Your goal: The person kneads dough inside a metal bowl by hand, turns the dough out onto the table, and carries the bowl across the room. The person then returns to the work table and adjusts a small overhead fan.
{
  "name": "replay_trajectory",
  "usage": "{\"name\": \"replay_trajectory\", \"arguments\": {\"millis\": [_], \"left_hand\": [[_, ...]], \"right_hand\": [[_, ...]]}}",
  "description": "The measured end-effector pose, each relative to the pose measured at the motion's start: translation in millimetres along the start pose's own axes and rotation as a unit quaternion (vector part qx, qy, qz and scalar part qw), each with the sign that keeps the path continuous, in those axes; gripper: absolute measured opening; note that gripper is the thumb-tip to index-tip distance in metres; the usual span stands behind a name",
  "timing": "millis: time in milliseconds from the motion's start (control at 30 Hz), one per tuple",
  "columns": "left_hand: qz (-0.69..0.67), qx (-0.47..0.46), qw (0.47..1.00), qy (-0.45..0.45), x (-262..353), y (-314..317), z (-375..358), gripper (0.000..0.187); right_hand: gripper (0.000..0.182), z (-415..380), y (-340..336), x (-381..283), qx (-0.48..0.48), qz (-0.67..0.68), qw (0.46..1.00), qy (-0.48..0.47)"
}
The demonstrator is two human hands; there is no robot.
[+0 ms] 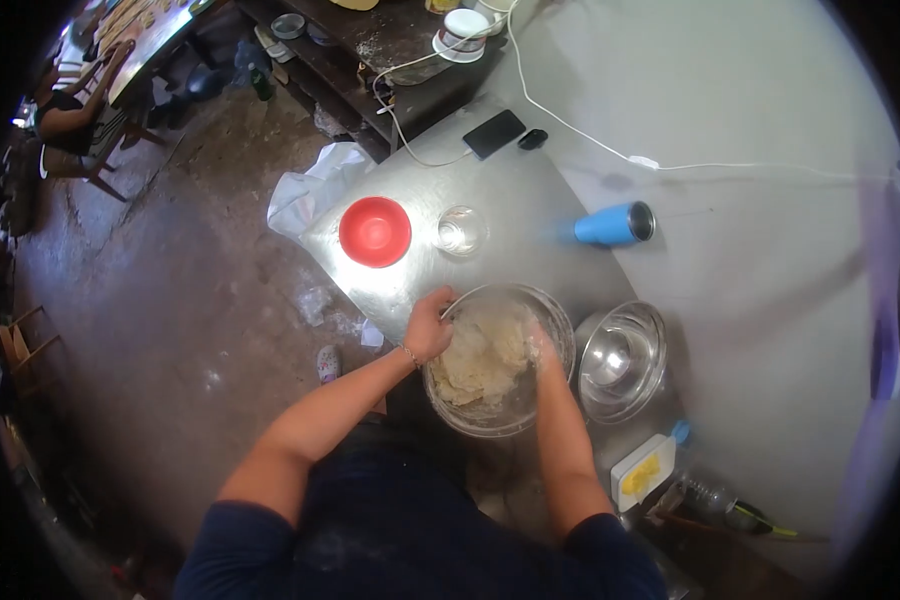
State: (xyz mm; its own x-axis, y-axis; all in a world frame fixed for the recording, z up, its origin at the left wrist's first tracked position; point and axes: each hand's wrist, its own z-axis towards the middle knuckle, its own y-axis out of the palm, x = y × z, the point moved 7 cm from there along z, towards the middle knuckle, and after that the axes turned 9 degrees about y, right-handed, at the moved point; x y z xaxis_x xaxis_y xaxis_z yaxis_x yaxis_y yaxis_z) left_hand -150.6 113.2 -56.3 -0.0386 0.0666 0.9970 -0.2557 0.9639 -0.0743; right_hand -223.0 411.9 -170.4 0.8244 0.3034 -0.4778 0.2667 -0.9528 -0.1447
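Note:
A clear bowl (498,422) on the metal table holds a mass of pale, rough dough (478,365). My left hand (430,325) grips the bowl's left rim, its fingers wrapped round the edge. Inside the bowl, at the right side of the dough, is my right hand (542,347); its fingers are partly sunk in or hidden by the dough, with pale residue on the skin. Just right of this bowl sits a second, clear bowl (622,362).
A red bowl (375,232), a clear glass (460,231), a blue tumbler (610,224) and a phone (494,134) are on the metal table (530,230). A tub with yellow contents (642,475) is at lower right. Another person (67,120) sits far upper left.

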Motion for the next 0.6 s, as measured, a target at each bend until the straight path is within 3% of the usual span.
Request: {"name": "replay_trajectory", "arguments": {"millis": [133, 233, 300, 433, 533, 600], "left_hand": [[-0.016, 0.006, 1.0, -0.013, -6, 1, -2, 0.028], [-0.023, 0.019, 1.0, 0.004, 0, 2, -5, 0.026], [-0.017, 0.014, 1.0, 0.014, -4, 1, -3, 0.024], [-0.026, 0.024, 0.999, 0.039, -7, 1, -4, 0.025], [-0.022, 0.037, 0.997, 0.062, 3, -4, -8, 0.028], [-0.017, 0.049, 0.996, 0.076, -6, -3, -8, 0.03]], "right_hand": [[0.053, 6, 63, -37, -0.068, -0.141, 0.986, -0.057], [0.052, -8, 119, -59, -0.204, -0.319, 0.919, -0.111], [0.045, -12, 143, -56, -0.225, -0.375, 0.886, -0.152], [0.047, -58, 138, -60, -0.152, -0.481, 0.823, -0.259], [0.048, -142, 137, -77, -0.219, -0.549, 0.762, -0.265], [0.048, -158, 114, -69, -0.144, -0.562, 0.752, -0.313]]}}
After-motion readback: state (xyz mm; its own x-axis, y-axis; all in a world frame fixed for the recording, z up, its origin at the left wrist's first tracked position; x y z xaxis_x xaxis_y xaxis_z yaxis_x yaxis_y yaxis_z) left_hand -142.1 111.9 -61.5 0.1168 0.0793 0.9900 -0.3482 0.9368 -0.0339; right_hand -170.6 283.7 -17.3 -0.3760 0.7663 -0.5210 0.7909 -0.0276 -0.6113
